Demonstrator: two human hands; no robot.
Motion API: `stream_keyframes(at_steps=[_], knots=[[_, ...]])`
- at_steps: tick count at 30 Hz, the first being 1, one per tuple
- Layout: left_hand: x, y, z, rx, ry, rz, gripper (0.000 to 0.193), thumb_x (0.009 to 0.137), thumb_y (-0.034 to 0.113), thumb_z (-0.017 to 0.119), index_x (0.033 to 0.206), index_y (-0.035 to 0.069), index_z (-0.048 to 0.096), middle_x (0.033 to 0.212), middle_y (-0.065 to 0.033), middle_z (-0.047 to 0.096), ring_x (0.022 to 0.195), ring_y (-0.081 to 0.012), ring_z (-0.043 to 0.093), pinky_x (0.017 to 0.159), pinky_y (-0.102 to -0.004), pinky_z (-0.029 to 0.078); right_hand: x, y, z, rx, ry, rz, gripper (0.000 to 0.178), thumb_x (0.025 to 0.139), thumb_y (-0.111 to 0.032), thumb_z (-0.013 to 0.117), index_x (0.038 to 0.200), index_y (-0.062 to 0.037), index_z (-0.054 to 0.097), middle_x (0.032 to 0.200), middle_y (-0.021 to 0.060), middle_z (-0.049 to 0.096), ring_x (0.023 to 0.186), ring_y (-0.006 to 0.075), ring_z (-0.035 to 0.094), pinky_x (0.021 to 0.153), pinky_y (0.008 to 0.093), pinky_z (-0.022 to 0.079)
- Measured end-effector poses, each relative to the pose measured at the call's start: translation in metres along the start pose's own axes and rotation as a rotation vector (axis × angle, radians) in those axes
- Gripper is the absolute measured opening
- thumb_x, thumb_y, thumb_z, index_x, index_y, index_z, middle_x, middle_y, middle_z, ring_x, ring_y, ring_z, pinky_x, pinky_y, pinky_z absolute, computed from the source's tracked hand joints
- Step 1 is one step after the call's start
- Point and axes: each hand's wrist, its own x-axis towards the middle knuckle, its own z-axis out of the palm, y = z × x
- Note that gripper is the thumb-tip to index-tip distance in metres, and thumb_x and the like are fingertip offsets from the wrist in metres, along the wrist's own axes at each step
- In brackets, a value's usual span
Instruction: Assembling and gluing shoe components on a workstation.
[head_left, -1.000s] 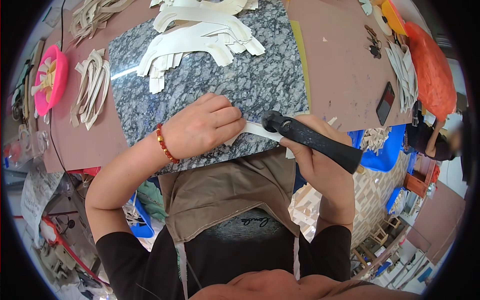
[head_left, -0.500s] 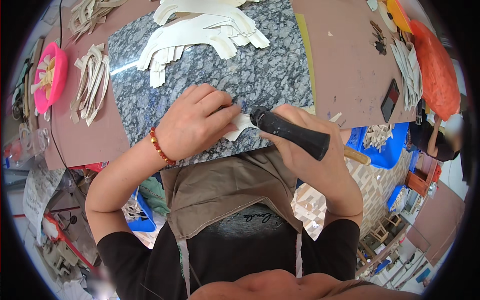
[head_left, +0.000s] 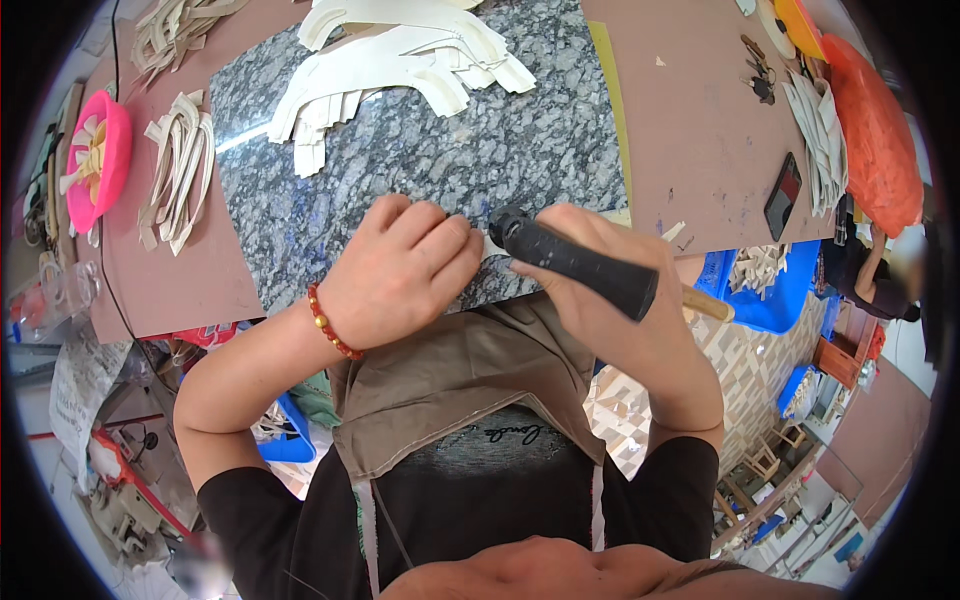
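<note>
My right hand (head_left: 615,275) is wrapped round a hammer (head_left: 585,262) with a long black head and a wooden handle (head_left: 708,303). The narrow end of that head rests at or just above a small white piece (head_left: 492,247), cut from leather-like sheet. My left hand (head_left: 405,265), fingers curled under, is closed at the left side of this piece; most of it is hidden beneath the fingers. Both hands work at the near edge of a grey speckled stone slab (head_left: 400,170). Farther up the slab lies a stack of white curved cut pieces (head_left: 390,75).
Bundles of cream strips (head_left: 178,175) and a pink basin (head_left: 100,160) are on the left of the brown table (head_left: 690,150). To the right are a phone (head_left: 783,197), keys (head_left: 760,75), a red plastic bag (head_left: 875,130) and a blue crate (head_left: 780,300) of pieces below.
My left hand has curled its fingers more tightly and shifted slightly down, covering more of the white piece. The hammer's narrow end has moved slightly up and left.
</note>
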Motion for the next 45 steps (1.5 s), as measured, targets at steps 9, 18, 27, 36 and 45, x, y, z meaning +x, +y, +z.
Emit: stream_keyframes(at_steps=[9,18,27,36,45], knots=[[0.0,0.021,-0.001,-0.062,0.118,-0.244,0.04,0.077,0.006,0.08,0.115,0.0,0.07,0.106,-0.0105,0.064,0.091,-0.0278,0.063,0.08,-0.0407,0.051,0.003,-0.005,-0.003,-0.025,-0.029,-0.005,0.018,0.087,-0.008,0.081,0.098,-0.002,0.068,0.087,0.0094,0.066,0.072,0.03,0.067,0.064,0.0348,0.053],[-0.006,0.035,0.011,-0.113,0.207,-0.284,0.037,0.075,0.0,0.076,0.111,0.0,0.07,0.102,-0.0101,0.064,0.088,-0.0283,0.063,0.075,-0.0398,0.052,0.009,0.002,-0.007,-0.029,-0.008,-0.036,0.02,0.087,-0.01,0.082,0.098,-0.0024,0.068,0.086,0.0095,0.067,0.073,0.0288,0.068,0.065,0.0344,0.053],[0.002,0.038,0.007,-0.136,0.131,-0.371,0.034,0.078,0.003,0.07,0.112,-0.001,0.068,0.1,-0.0109,0.062,0.09,-0.0282,0.061,0.078,-0.0394,0.052,0.015,-0.006,-0.014,-0.034,-0.086,-0.102,0.017,0.087,-0.005,0.078,0.1,-0.0049,0.067,0.088,0.0116,0.067,0.077,0.0339,0.068,0.064,0.0376,0.053],[-0.007,0.053,0.009,-0.128,0.165,-0.448,0.032,0.078,0.002,0.071,0.11,-0.001,0.068,0.101,-0.0125,0.063,0.09,-0.0291,0.062,0.078,-0.0391,0.053,0.014,-0.009,-0.013,-0.016,-0.095,-0.078,0.015,0.087,-0.002,0.075,0.099,-0.0038,0.067,0.088,0.0115,0.067,0.076,0.0342,0.068,0.064,0.0378,0.052],[-0.012,0.06,0.006,-0.133,0.15,-0.452,0.03,0.08,0.0,0.07,0.11,-0.003,0.067,0.102,-0.013,0.062,0.091,-0.0297,0.061,0.079,-0.0385,0.052,0.014,-0.017,-0.018,0.012,-0.145,-0.099,0.016,0.086,-0.004,0.076,0.1,-0.0058,0.068,0.087,0.0118,0.066,0.076,0.0351,0.067,0.063,0.0387,0.052]])
